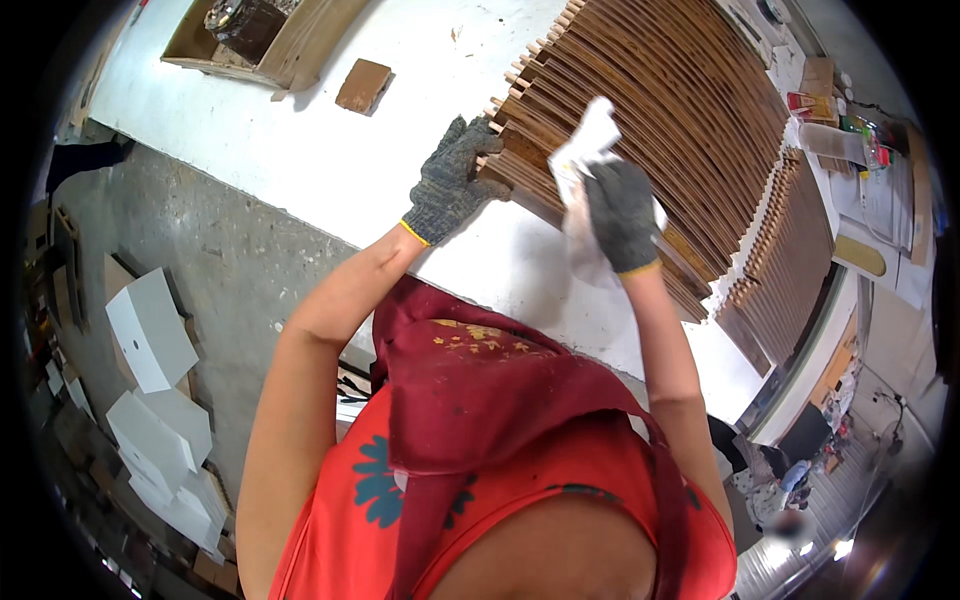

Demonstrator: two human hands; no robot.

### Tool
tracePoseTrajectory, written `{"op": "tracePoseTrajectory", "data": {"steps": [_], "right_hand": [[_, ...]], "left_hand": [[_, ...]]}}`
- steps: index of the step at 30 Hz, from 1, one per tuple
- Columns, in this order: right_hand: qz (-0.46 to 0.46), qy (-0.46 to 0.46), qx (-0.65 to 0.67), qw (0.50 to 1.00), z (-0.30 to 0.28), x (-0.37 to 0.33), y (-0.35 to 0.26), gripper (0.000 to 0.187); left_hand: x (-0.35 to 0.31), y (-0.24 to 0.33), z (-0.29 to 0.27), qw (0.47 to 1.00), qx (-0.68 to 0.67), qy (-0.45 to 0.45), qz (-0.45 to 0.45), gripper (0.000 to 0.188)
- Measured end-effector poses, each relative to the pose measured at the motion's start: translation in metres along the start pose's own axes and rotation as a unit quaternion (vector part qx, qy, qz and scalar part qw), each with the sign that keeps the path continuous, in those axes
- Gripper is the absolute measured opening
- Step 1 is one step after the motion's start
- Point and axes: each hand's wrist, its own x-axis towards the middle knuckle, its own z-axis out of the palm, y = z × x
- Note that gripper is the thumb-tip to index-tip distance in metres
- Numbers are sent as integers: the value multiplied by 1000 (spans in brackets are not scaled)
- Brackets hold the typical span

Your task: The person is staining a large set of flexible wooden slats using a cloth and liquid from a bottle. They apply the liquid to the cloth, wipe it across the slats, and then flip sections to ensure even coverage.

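Dark grey knitted work gloves cover both my hands. My left hand (455, 180) is at the left end of a row of brown wooden slats (640, 120), its thumb and fingers around the end of the nearest slat. My right hand (622, 215) grips a crumpled white cloth (590, 135) and presses it over the near slats. Part of the cloth hangs down past the front of the row and is blurred. The slats lie side by side, with pale narrow tenons sticking out at their left ends.
A white worktable (300, 160) carries the slats. On it lie a small brown wooden block (364, 87) and an open wooden box (290, 60) with a dark container inside. A second slat stack (775, 260) stands at right. White panels (152, 330) rest on the floor at left.
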Motion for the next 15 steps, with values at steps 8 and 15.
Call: {"op": "tracePoseTrajectory", "data": {"steps": [8,15], "right_hand": [[-36,26,84,995,73,129,-57,27],[-31,193,78,978,-44,6,-25,23]], "left_hand": [[2,10,3,991,114,-22,-69,55],[7,7,12,997,-63,22,-45,53]]}}
